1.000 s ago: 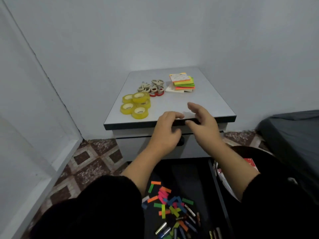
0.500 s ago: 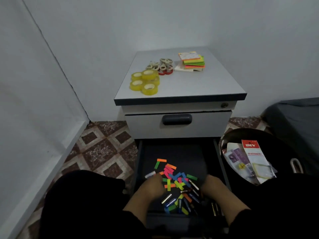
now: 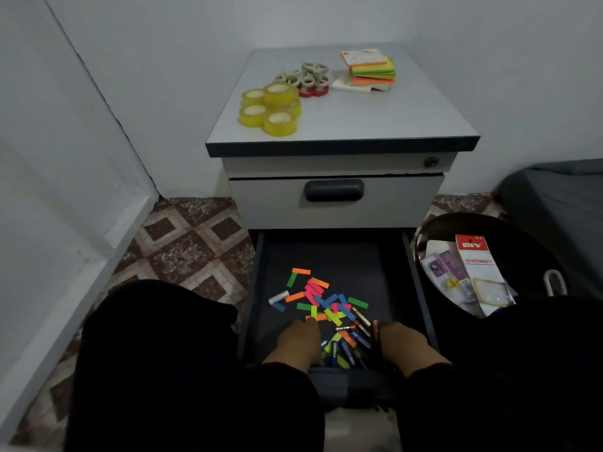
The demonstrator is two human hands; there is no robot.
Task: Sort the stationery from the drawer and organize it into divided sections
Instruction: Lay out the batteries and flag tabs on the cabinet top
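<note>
Hands reach down into the open bottom drawer (image 3: 329, 256) of a small grey cabinet (image 3: 339, 203): the left hand (image 3: 298, 342) lies knuckles-up at the near left of a heap of small stationery (image 3: 326, 308), one finger stretched toward the bright paper strips, while the right hand (image 3: 403, 342) rests at the near right, beside a few pens (image 3: 350, 349). Whether either hand grips anything I cannot tell; the fingers are hidden under the backs of the hands. The heap of orange, pink, green, blue and yellow strips mixed with pens and slim metal pieces sits in the near half of the drawer's dark floor. On the cabinet top (image 3: 391, 119) stand yellow tape rolls (image 3: 270, 107) at the left, a cluster of smaller tape rolls (image 3: 306, 78) behind them, and a stack of sticky notes (image 3: 368, 70) at the right. To the drawer's right, a round dark bin (image 3: 509, 236) holds packaging, one piece reading DIY. Black sleeves (image 3: 195, 370) fill the foreground.
</note>
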